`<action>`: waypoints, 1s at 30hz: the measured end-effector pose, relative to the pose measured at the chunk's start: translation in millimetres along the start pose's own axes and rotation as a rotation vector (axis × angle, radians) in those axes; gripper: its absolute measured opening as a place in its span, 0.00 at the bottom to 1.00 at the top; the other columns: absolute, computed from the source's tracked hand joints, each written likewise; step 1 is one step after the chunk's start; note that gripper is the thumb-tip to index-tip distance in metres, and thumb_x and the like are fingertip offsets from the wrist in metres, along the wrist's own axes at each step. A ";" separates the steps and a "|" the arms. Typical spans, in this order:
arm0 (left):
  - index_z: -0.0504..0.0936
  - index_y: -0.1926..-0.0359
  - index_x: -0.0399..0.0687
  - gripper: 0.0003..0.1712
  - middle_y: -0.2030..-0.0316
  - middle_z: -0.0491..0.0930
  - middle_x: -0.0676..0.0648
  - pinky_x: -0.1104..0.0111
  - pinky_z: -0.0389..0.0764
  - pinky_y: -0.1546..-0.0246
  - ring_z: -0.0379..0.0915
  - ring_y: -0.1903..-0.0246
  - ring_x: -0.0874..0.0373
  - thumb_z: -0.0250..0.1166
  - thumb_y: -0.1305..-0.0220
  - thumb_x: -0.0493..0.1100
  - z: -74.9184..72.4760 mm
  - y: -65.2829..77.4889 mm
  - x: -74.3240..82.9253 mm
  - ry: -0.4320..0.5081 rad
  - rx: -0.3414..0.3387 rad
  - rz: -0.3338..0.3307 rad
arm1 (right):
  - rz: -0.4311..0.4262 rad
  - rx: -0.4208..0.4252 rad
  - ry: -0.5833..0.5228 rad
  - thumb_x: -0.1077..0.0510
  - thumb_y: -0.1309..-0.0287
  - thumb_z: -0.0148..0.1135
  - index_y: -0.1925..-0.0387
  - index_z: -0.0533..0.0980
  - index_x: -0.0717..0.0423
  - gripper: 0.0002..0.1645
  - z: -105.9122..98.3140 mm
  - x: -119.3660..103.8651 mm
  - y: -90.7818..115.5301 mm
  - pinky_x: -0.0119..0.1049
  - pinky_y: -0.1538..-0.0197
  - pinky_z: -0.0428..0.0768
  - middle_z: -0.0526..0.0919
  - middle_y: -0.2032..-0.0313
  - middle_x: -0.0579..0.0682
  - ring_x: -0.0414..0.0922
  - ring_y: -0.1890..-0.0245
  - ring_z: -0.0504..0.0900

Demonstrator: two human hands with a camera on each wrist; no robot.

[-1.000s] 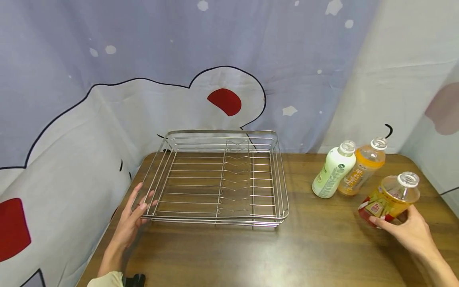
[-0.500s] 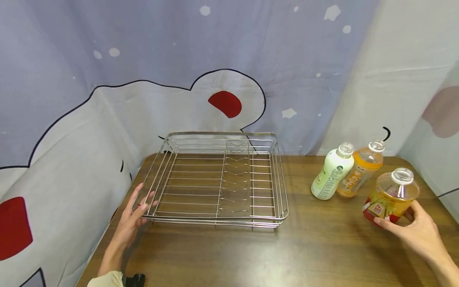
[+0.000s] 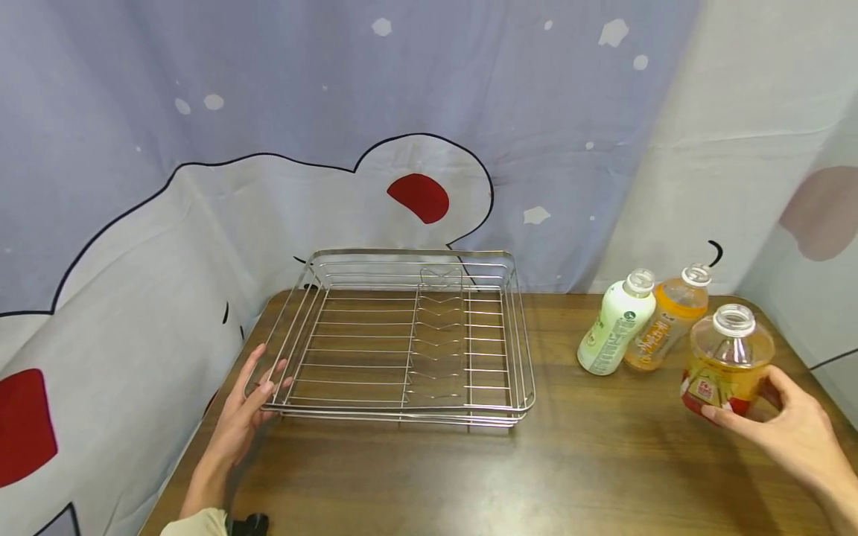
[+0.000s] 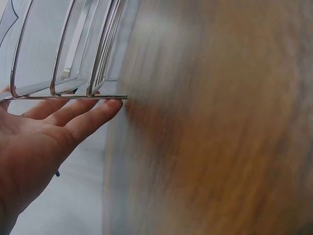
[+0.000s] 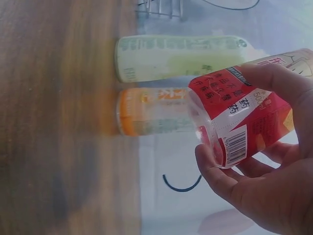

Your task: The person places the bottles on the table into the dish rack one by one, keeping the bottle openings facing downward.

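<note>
Bottle (image 3: pixel 727 376), red, held above desk (image 3: pixel 590 469) near right edge | your right hand (image 3: pixel 794 428): fingers curled round it; grip firmly, clear green bottle (image 3: pixel 611 331), orange bottle (image 3: pixel 663 335) | left hand (image 3: pixel 238 417): fingers nearly straight, touching rack's (image 3: pixel 395 408) front-left corner

A brown wooden table (image 3: pixel 375 469) lies toward six o'clock, bearing a glare (image 3: pixel 499 487). Lilac-and-white printed cloth (image 3: pixel 429 89) hangs from nine round to three.
</note>
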State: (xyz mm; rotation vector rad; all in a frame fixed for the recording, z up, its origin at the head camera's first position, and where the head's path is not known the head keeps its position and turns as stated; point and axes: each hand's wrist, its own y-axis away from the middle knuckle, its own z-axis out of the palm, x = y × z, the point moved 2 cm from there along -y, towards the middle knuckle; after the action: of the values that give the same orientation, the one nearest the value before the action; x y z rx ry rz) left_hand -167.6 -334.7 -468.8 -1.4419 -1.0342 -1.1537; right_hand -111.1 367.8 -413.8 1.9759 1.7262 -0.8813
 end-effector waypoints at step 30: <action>0.40 0.21 0.58 0.36 0.32 0.65 0.50 0.66 0.76 0.55 0.73 0.41 0.58 0.43 0.21 0.37 -2.0 -0.2 -1.8 -0.024 0.005 -0.013 | -0.287 0.028 0.159 0.50 0.65 0.85 0.38 0.72 0.60 0.50 -17.8 -91.1 -14.1 0.29 0.69 0.68 0.84 0.57 0.68 0.13 0.65 0.65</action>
State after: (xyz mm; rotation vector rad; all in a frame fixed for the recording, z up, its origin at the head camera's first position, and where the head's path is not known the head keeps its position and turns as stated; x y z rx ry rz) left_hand -168.4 -336.8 -470.4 -1.4500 -1.0639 -1.1449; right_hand -125.9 314.1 -338.3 1.8893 2.1380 -0.8622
